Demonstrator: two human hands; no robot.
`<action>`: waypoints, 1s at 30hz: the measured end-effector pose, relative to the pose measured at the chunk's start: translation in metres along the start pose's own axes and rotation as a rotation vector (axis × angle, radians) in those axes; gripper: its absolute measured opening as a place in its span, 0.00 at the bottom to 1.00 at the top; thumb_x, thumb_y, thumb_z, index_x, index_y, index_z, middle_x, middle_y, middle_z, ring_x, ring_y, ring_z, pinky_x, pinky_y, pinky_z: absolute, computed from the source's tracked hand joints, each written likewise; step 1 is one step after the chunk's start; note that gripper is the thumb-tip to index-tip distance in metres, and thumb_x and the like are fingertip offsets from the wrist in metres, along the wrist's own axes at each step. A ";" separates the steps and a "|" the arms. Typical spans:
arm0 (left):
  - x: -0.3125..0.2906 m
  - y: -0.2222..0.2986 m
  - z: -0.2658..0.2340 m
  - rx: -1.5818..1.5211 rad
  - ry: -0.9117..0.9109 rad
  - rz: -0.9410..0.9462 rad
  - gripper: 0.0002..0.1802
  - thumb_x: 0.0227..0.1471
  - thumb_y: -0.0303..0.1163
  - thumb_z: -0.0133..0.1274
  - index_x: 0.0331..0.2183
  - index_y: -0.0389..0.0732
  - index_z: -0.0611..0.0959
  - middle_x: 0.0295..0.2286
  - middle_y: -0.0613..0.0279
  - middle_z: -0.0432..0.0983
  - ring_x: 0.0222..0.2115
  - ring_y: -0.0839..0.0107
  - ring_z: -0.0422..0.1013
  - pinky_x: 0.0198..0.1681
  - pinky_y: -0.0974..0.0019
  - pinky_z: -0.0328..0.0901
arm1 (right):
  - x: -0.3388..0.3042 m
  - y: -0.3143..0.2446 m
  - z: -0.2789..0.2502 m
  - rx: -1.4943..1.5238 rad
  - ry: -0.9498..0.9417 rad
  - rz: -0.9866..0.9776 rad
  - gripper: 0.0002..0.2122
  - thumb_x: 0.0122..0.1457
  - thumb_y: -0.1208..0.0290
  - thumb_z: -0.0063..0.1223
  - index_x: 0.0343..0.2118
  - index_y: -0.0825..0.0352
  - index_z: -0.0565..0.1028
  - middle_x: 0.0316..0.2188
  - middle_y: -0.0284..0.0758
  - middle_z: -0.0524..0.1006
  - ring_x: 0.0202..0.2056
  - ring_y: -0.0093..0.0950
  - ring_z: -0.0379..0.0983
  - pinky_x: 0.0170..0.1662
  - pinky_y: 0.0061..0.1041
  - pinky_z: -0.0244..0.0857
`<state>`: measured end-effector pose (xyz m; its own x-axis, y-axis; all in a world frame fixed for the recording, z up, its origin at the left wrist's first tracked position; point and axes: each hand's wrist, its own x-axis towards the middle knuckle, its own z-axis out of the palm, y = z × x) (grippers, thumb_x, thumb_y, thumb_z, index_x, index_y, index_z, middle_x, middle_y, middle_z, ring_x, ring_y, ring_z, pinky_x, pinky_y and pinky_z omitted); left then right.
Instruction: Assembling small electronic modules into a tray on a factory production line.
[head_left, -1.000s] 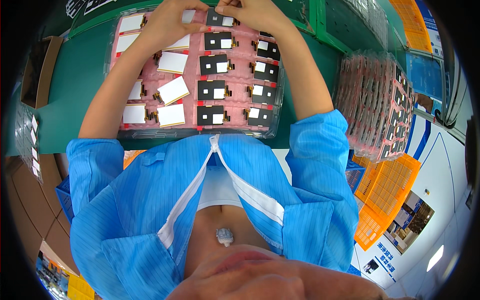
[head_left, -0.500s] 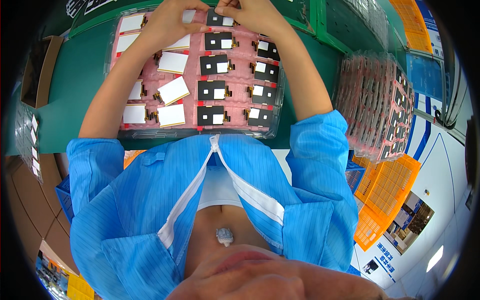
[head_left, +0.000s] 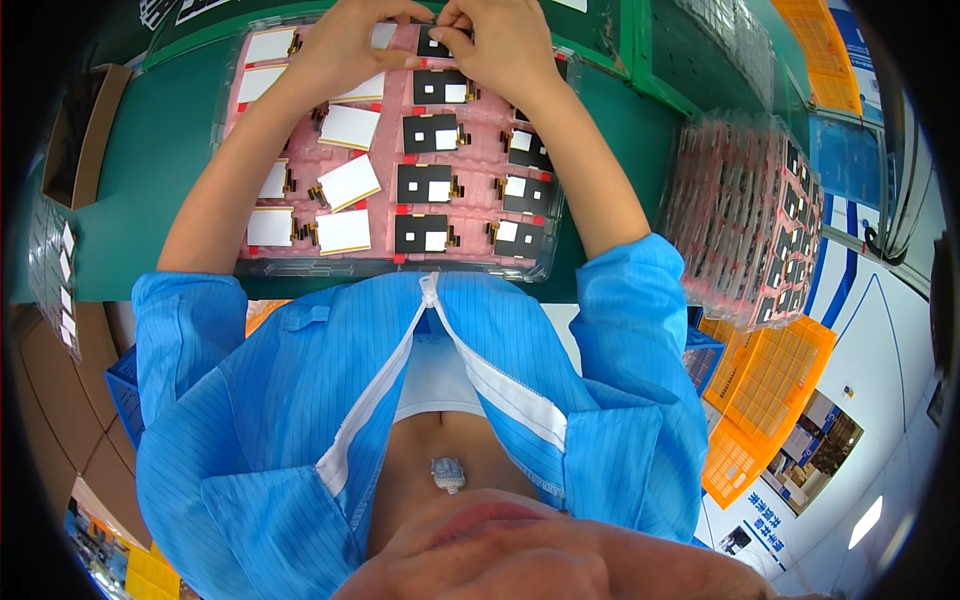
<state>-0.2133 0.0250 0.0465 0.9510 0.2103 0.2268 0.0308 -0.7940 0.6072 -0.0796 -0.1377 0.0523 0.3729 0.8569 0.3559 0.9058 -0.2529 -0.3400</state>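
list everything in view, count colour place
tray: one, pink, centre of table
white panels: at least eight, white, tray's left half
black panels: at least eight, black, tray's right half
table: one, green, under tray
tray stack: one, pink, right
orange crates: at least two, orange, right
cardboard box: one, brown, left
pendant: one, silvery, on chest
jacket: one, blue, worn
left hand: one, bare, over far panels
right hand: one, bare, at far black panel

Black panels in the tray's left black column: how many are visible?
5: farthest panel, partly hidden by the right hand, then second panel, third panel, fourth panel and nearest panel.
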 end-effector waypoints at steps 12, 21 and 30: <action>0.004 -0.016 0.011 0.027 -0.021 0.085 0.25 0.43 0.31 0.70 0.47 0.46 0.87 0.41 0.64 0.74 0.47 0.62 0.69 0.52 0.61 0.65 | -0.010 0.013 0.000 -0.194 0.127 -0.098 0.12 0.53 0.61 0.71 0.34 0.58 0.79 0.35 0.32 0.75 0.40 0.33 0.73 0.44 0.33 0.68; -0.008 -0.016 -0.028 -0.223 0.100 0.136 0.18 0.52 0.25 0.62 0.47 0.44 0.86 0.43 0.63 0.73 0.43 0.66 0.71 0.47 0.65 0.67 | -0.007 0.009 0.004 0.114 0.325 0.006 0.07 0.56 0.61 0.64 0.29 0.57 0.82 0.29 0.32 0.76 0.37 0.38 0.72 0.41 0.38 0.63; -0.107 0.037 -0.040 -0.237 -0.070 0.287 0.14 0.37 0.24 0.70 0.30 0.39 0.85 0.34 0.62 0.73 0.40 0.60 0.71 0.43 0.58 0.68 | 0.000 -0.015 -0.021 0.160 0.230 -0.117 0.05 0.59 0.68 0.61 0.35 0.58 0.85 0.29 0.32 0.79 0.35 0.34 0.74 0.39 0.34 0.68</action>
<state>-0.3262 -0.0038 0.0755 0.9295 -0.0474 0.3657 -0.3042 -0.6590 0.6879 -0.0895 -0.1431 0.0756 0.3206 0.7475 0.5818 0.9087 -0.0692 -0.4117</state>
